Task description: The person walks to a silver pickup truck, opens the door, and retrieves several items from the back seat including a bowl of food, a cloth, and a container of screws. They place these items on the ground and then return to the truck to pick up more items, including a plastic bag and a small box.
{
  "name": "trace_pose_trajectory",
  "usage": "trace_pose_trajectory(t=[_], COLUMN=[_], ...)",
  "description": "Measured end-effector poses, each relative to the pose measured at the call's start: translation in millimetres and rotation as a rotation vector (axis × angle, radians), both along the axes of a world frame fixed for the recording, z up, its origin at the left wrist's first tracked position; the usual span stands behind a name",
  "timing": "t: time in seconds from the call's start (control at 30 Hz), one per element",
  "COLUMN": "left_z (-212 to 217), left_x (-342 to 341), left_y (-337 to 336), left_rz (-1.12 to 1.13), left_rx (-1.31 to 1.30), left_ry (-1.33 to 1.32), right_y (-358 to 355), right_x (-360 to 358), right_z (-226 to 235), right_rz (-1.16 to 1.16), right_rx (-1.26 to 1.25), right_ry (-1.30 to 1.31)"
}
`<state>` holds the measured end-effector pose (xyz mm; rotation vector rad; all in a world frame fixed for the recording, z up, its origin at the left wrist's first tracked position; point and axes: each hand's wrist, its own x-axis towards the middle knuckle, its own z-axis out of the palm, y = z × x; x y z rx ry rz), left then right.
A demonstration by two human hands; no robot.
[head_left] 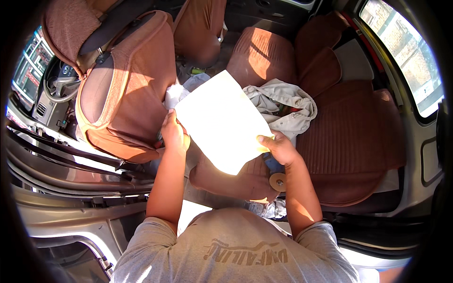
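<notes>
Both my hands hold a flat white sheet (222, 122) in front of me, glaring so brightly in the sun that its surface and material cannot be made out. My left hand (174, 132) is closed on its left edge. On the lower right corner, my right hand (279, 147) pinches it with the thumb on top. Behind the sheet, an off-white cloth (304, 101) lies bunched up on the right. Just below my right hand, a blue thing (272, 162) partly shows beside a round tan disc (277, 182) with a hub in its middle.
Before me is a vehicle's interior. A brown-covered front seat (141, 80) stands at left, with the steering wheel (61, 92) beyond. The brown rear bench (347, 141) is on the right. Crumpled clear plastic (273, 208) lies near my body. The door frame (85, 212) is at lower left.
</notes>
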<state>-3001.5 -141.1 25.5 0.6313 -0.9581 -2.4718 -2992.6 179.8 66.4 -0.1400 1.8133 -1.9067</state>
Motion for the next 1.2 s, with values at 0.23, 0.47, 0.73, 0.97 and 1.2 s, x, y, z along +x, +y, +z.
trace_pose_trajectory(t=[0.23,0.47,0.73,0.97,1.2], left_z=[35,48,26,-45,-36], left_x=[-1,56,59,43,30], left_y=[18,56,92,67,52], left_rz=[-0.071,-0.472,-0.772,-0.546,-1.034], left_rx=[-0.095,-0.944,-1.326,-0.718,0.02], left_ry=[0.335,0.531,0.681,0.272,0.196], right_y=[-6,-31,-8,12,19], right_x=[-9,0,4,16,14], right_z=[-30,20,-5,-24,-22], right_rz=[-0.35,-0.244,-0.039,-0.16,-0.176], right_rx=[0.42,-0.726,-0.481,-0.08,-0.081], right_ry=[0.431,-0.553,-0.475,-0.199,-0.107])
